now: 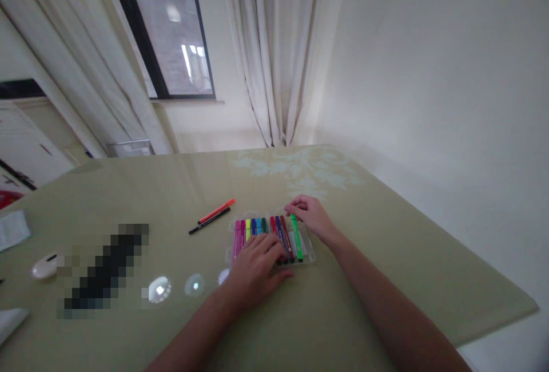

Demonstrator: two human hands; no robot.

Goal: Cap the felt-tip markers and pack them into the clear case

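A clear plastic case (312,254) lies on the table with a row of felt-tip pens in it. Pink, yellow, blue and teal pens (248,228) fill its left part; red, purple and brown pens (283,228) lie right of the middle. My left hand (261,254) rests palm down across them, fingers spread and covering their lower halves. At the case's right end, my right hand (307,212) pinches the upper tip of a bright green felt-tip pen (297,239), which lies slightly tilted inside. Left of the case, an orange pen (217,211) and a black pen (210,221) lie side by side.
A pale computer mouse (44,266) and a blurred-out dark object (107,269) are on the left of the table (163,189). A whitish cloth or packet (14,229) lies at the left edge. Wall, curtains (274,46) and a window stand behind.
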